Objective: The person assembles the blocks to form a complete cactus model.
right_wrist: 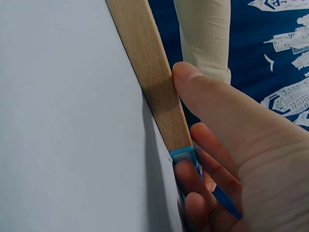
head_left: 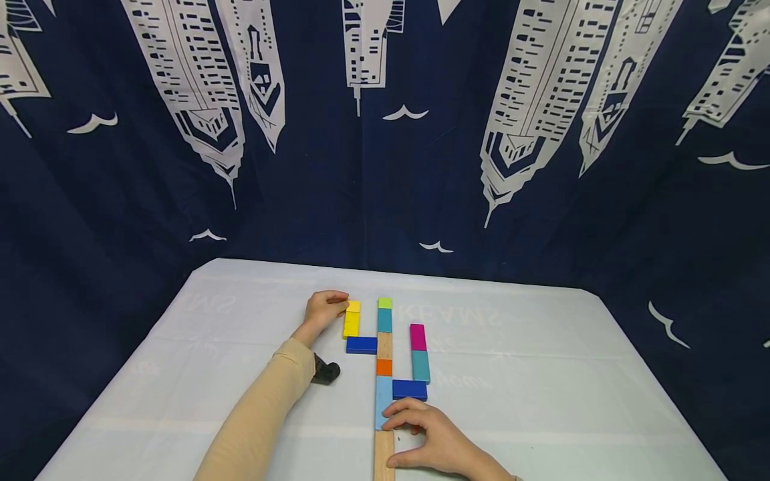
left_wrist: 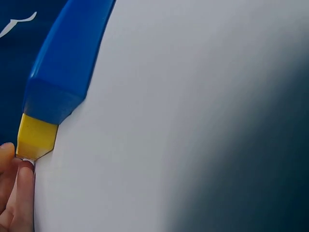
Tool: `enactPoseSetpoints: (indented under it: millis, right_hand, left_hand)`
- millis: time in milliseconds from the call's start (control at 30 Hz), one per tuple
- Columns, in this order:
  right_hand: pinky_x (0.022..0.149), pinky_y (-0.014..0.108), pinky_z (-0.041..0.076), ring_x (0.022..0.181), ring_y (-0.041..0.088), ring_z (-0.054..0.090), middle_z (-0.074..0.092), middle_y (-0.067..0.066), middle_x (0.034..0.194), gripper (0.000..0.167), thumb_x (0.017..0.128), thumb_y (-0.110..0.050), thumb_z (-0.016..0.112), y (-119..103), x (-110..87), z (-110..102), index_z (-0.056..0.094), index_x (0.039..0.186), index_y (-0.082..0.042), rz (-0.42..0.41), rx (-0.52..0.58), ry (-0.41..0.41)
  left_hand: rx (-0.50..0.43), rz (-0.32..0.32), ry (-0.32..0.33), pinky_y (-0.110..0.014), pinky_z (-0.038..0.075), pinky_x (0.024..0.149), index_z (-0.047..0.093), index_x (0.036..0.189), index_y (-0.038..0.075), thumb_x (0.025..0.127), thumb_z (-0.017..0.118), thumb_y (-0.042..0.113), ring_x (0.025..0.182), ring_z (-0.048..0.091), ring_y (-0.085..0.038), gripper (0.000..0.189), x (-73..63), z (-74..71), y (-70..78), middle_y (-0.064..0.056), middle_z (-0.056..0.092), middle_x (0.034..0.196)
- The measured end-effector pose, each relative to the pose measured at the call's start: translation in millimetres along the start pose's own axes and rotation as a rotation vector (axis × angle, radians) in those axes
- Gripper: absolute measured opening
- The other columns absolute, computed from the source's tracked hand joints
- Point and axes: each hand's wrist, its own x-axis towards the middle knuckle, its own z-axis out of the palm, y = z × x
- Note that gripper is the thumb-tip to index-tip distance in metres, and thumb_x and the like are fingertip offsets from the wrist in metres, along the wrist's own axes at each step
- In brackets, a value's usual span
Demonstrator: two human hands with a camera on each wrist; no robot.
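Note:
In the head view, my left hand (head_left: 323,309) is at the far end of a short row of yellow blocks (head_left: 351,325). Its thumb and finger pinch the end block, and the left wrist view shows fingertips right at that yellow end (left_wrist: 37,137). My right hand (head_left: 439,437) lies beside the long middle line of blocks. Its thumb touches the side of a plain wooden block (right_wrist: 154,72), while the loosely bent fingers rest by the light blue block (head_left: 383,401). A dark blue block (head_left: 410,389) juts right just beyond those fingers.
Farther along the line come orange (head_left: 383,367), wooden, teal (head_left: 384,321) and green blocks. Another dark blue block (head_left: 361,345) joins on the left. Right of the line stand magenta (head_left: 418,337) and teal blocks. A dark rounded device (head_left: 325,371) sticks out at the left cuff.

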Motion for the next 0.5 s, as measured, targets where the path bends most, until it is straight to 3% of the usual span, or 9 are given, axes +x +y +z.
enactPoseSetpoints:
  millis: [167, 333, 500]
  right_hand:
    - [0.072, 0.022, 0.047, 0.099, 0.010, 0.054, 0.060, -0.004, 0.117, 0.033, 0.077, -0.031, 0.077, 2.7, 0.2, -0.4, 0.068, 0.107, -0.022, -0.013, 0.021, 0.007]
    - [0.071, 0.025, 0.051, 0.090, 0.016, 0.060, 0.063, 0.005, 0.114, 0.033, 0.079, -0.021, 0.077, 2.5, 3.4, -6.1, 0.067, 0.109, -0.011, -0.056, 0.117, 0.017]
    - [0.072, 0.026, 0.053, 0.088, 0.025, 0.061, 0.063, 0.014, 0.109, 0.035, 0.082, -0.016, 0.073, -1.6, 4.6, -18.8, 0.063, 0.113, -0.001, 0.021, 0.226, 0.018]
  left_hand:
    - [0.008, -0.006, -0.007, -0.022, 0.053, 0.063, 0.068, 0.106, -0.001, 0.087, 0.066, 0.010, 0.075, 0.062, -0.015, 0.022, -3.3, -3.9, 1.5, -0.012, 0.068, 0.098]
    - [0.060, 0.049, -0.056, -0.023, 0.052, 0.063, 0.067, 0.109, 0.000, 0.089, 0.063, 0.014, 0.073, 0.060, -0.015, 0.024, -13.2, -13.5, 6.9, -0.010, 0.068, 0.099]
    - [0.166, 0.125, -0.119, -0.027, 0.051, 0.067, 0.067, 0.110, 0.003, 0.089, 0.064, 0.018, 0.078, 0.060, -0.015, 0.026, -29.7, -23.9, 11.5, -0.007, 0.067, 0.102]
